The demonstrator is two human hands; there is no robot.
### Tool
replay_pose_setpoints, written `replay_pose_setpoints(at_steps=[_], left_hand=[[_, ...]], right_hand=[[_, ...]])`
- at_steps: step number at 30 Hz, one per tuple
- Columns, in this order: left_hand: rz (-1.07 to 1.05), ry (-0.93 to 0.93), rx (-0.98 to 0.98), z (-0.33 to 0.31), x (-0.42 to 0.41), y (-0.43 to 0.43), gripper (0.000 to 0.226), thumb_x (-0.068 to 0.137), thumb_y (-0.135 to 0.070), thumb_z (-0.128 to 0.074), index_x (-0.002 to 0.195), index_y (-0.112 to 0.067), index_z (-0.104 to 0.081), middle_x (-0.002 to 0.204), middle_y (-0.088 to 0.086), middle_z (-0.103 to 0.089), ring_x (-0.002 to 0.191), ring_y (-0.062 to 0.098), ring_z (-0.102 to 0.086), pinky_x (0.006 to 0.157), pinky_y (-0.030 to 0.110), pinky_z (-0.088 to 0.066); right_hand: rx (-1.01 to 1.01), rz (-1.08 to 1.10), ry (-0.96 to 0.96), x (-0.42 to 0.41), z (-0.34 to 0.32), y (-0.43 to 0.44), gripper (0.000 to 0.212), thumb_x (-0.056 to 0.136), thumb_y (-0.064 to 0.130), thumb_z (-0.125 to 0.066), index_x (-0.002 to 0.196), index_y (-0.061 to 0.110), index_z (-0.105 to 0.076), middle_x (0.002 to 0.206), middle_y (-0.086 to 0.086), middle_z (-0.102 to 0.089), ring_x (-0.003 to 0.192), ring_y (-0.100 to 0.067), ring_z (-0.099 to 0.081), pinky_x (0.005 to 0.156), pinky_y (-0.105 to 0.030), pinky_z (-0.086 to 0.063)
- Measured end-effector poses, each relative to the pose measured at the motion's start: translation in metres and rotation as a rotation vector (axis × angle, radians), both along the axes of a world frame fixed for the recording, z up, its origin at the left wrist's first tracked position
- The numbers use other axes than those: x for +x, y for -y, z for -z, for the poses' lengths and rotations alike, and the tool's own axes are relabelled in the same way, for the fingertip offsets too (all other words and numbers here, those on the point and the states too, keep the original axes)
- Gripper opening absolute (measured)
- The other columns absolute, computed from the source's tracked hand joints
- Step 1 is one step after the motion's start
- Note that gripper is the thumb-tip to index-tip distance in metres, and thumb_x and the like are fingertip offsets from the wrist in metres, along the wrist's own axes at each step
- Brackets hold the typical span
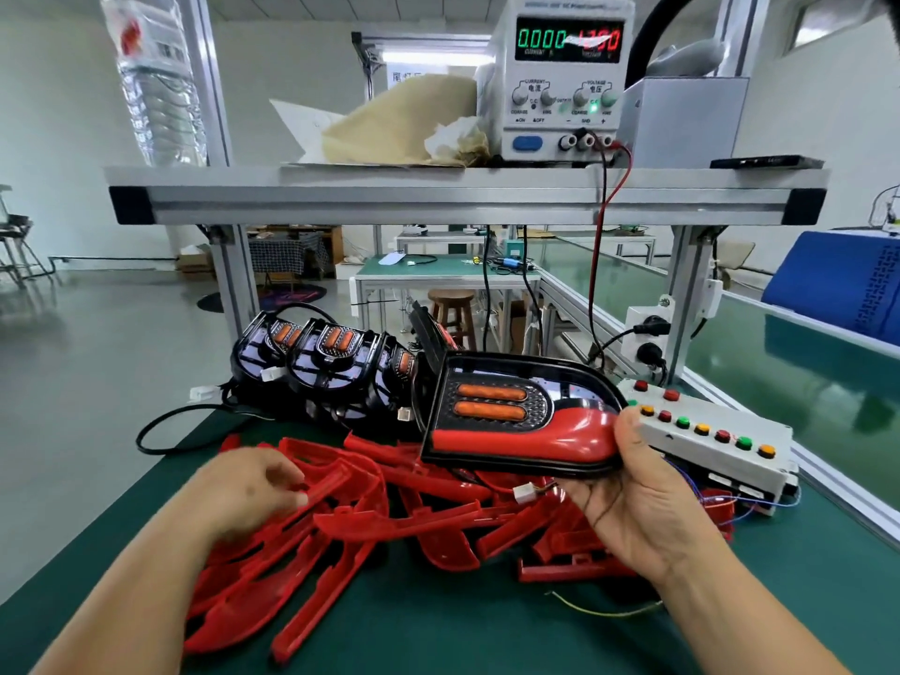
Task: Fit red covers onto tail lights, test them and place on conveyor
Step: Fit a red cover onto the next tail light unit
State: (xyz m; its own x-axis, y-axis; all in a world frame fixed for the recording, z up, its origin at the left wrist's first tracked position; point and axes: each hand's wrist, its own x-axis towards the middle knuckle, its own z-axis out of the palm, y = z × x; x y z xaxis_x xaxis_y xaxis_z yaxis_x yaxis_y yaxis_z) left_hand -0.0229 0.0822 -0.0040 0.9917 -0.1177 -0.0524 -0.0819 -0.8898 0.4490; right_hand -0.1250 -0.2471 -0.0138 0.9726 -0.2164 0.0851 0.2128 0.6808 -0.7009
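While one tail light (511, 416) already carries its red cover (550, 433), seated along the lower edge and round the curved end, the job as a whole looks to be at an early stage.

- Held unit: the right hand (647, 499) grips it from beneath at the rounded end, thumb on the red cover, raised above the bench (462, 626). Its white plug (523, 493) hangs free below, joined to nothing.
- Testing: judged not yet done for this unit. The power supply (560, 75) on the upper shelf reads zero current, and the button box (716, 436) lies untouched just right of the hand.
- Conveyor (779, 358): green belt at right, well apart; no finished unit shows on it.
- Stock left: bare tail lights (331, 362) stacked at the back of the bench; loose red covers (389, 523) heaped in front.
- Left hand (248, 489): fingers curled down onto a loose cover at the left of the heap. It is blurred, so whether it grips or merely touches cannot be told.
- Orientation: the long axis runs left to right, nearly level. The squared end is at left, the rounded end at right in the palm, and the lens face tilts up towards the wearer.
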Motion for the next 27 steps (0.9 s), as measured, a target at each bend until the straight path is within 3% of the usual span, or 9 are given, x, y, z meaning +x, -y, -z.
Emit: replay_pose_setpoints(at_steps=[5, 10, 12, 13, 16, 18, 22, 27], left_hand=[[0.030, 0.035, 0.120, 0.014, -0.002, 0.015, 0.015, 0.078, -0.032, -0.076, 0.080, -0.038, -0.062, 0.085, -0.013, -0.068, 0.084, 0.004, -0.061, 0.074, 0.022, -0.047], [0.077, 0.164, 0.027, -0.003, 0.001, 0.010, 0.015, 0.088, -0.028, -0.071, 0.086, -0.038, -0.061, 0.095, -0.007, -0.069, 0.094, 0.015, -0.062, 0.086, 0.030, -0.046], [0.090, 0.254, -0.254, -0.015, 0.000, 0.007, 0.016, 0.095, -0.022, -0.063, 0.090, -0.037, -0.061, 0.096, -0.004, -0.068, 0.094, 0.019, -0.062, 0.088, 0.035, -0.046], [0.084, 0.272, -0.484, -0.022, -0.002, 0.010, 0.017, 0.099, -0.020, -0.056, 0.092, -0.034, -0.062, 0.096, 0.000, -0.069, 0.094, 0.021, -0.062, 0.087, 0.038, -0.046], [0.039, 0.180, -1.212, -0.038, -0.006, 0.031, 0.028, 0.106, -0.018, -0.038, 0.100, -0.027, -0.064, 0.094, 0.000, -0.069, 0.091, 0.017, -0.066, 0.077, 0.040, -0.051], [0.014, 0.094, -1.538, -0.042, -0.009, 0.047, 0.030, 0.107, -0.019, -0.033, 0.098, -0.024, -0.062, 0.087, -0.001, -0.071, 0.083, 0.012, -0.072, 0.066, 0.038, -0.056], [-0.060, -0.040, -1.803, -0.035, -0.009, 0.066, 0.028, 0.107, -0.021, -0.033, 0.098, -0.021, -0.061, 0.076, -0.001, -0.069, 0.062, 0.006, -0.067, 0.066, 0.030, -0.058], [-0.113, -0.087, -1.791, -0.024, -0.008, 0.079, 0.025, 0.105, -0.020, -0.040, 0.100, -0.015, -0.064, 0.080, 0.002, -0.065, 0.075, 0.013, -0.060, 0.076, 0.034, -0.055]], right_hand=[[-0.039, -0.025, 0.040, -0.001, -0.001, -0.005, 0.042, 0.081, 0.036, -0.056, 0.092, -0.001, -0.073, 0.096, -0.021, -0.073, 0.080, -0.027, -0.073, 0.059, -0.033, -0.060], [-0.103, -0.046, 0.074, 0.000, 0.000, -0.007, 0.039, 0.085, 0.034, -0.052, 0.083, 0.006, -0.079, 0.093, -0.020, -0.074, 0.074, -0.026, -0.073, 0.058, -0.036, -0.060], [-0.117, -0.048, 0.075, 0.001, 0.001, -0.006, 0.039, 0.085, 0.034, -0.052, 0.084, 0.006, -0.079, 0.094, -0.020, -0.073, 0.075, -0.026, -0.073, 0.059, -0.036, -0.060], [-0.115, -0.053, 0.071, 0.002, 0.002, -0.006, 0.038, 0.084, 0.034, -0.054, 0.085, 0.005, -0.078, 0.095, -0.021, -0.073, 0.076, -0.026, -0.073, 0.059, -0.035, -0.060], [-0.097, -0.063, 0.055, 0.003, 0.005, -0.004, 0.036, 0.082, 0.032, -0.059, 0.088, 0.002, -0.077, 0.100, -0.023, -0.072, 0.081, -0.027, -0.073, 0.061, -0.034, -0.060], [-0.104, -0.072, 0.050, 0.003, 0.007, -0.004, 0.033, 0.082, 0.031, -0.060, 0.089, 0.004, -0.078, 0.100, -0.022, -0.072, 0.082, -0.026, -0.073, 0.063, -0.034, -0.060], [-0.102, -0.070, 0.036, 0.003, 0.008, -0.003, 0.032, 0.082, 0.030, -0.060, 0.090, 0.005, -0.078, 0.101, -0.022, -0.072, 0.084, -0.026, -0.073, 0.064, -0.035, -0.060], [-0.070, -0.043, 0.041, 0.003, 0.006, -0.001, 0.044, 0.083, 0.029, -0.060, 0.112, -0.005, -0.061, 0.105, -0.025, -0.070, 0.083, -0.029, -0.072, 0.062, -0.037, -0.060]])
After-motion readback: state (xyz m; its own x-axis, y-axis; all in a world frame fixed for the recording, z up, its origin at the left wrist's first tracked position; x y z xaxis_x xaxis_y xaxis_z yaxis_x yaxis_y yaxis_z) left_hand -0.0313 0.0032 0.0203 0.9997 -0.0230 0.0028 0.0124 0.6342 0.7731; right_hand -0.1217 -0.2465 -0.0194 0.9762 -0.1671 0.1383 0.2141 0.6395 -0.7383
